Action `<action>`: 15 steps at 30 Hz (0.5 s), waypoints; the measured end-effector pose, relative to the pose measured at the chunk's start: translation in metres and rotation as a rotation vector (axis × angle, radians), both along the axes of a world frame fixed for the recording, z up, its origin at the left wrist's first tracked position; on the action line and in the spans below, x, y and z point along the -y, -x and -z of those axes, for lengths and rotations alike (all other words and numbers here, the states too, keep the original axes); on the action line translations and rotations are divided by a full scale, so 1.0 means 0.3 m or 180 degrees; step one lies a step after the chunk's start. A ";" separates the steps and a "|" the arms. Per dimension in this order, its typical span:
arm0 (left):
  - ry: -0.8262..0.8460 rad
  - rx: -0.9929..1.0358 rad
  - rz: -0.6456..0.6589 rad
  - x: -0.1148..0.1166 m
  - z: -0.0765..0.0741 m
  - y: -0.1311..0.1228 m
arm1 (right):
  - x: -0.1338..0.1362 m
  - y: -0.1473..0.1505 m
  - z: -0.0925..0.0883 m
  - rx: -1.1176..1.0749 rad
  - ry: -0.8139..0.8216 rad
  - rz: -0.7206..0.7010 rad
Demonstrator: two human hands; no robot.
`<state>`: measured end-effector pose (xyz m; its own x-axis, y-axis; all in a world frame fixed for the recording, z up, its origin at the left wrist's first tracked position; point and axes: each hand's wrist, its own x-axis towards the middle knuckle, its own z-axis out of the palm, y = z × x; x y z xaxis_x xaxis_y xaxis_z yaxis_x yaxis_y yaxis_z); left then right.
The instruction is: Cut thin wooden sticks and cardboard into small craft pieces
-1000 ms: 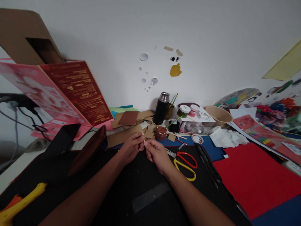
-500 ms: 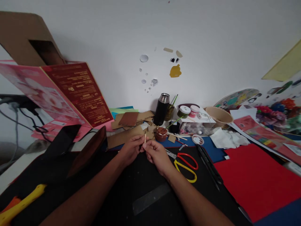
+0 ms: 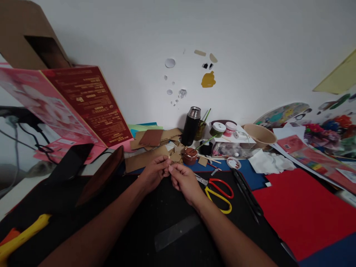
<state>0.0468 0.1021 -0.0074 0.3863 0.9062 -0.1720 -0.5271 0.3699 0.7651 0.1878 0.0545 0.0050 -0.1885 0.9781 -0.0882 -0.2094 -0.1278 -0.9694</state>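
My left hand (image 3: 155,172) and my right hand (image 3: 184,182) meet over the black mat, fingertips almost touching. Both are closed in a pinch on a small pale strip, which the fingers now mostly cover. Just right of my right hand lie scissors (image 3: 219,193) with one red and one yellow handle. Behind the hands are cardboard pieces (image 3: 144,160) and an open jar of brown paint (image 3: 190,156) with a green-handled brush across it. A clear flat strip (image 3: 178,233) rests on the mat below my wrists.
A black thermos (image 3: 190,128) stands by the wall. To the right are a black utility knife (image 3: 247,193), red paper (image 3: 306,211) and crumpled tissue (image 3: 269,163). On the left are a propped pink-and-red folder (image 3: 90,105), a brown curved piece (image 3: 101,178) and a yellow handle (image 3: 26,235).
The pale strip that stood up between my fingertips is now mostly hidden by them. My hands have shifted only slightly, and the view has moved a little.
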 end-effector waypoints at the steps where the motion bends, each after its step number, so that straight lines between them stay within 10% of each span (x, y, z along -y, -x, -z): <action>1: -0.0002 -0.0001 0.0008 0.000 0.001 0.000 | 0.000 0.000 0.001 0.0012 -0.0010 -0.0004; 15: -0.0148 -0.0084 0.0116 0.002 -0.004 0.001 | 0.000 0.000 0.008 -0.0003 0.0038 0.0023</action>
<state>0.0465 0.1014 -0.0063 0.4150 0.8989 -0.1406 -0.4934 0.3522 0.7953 0.1877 0.0544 0.0027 -0.1815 0.9783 -0.0997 -0.2113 -0.1378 -0.9677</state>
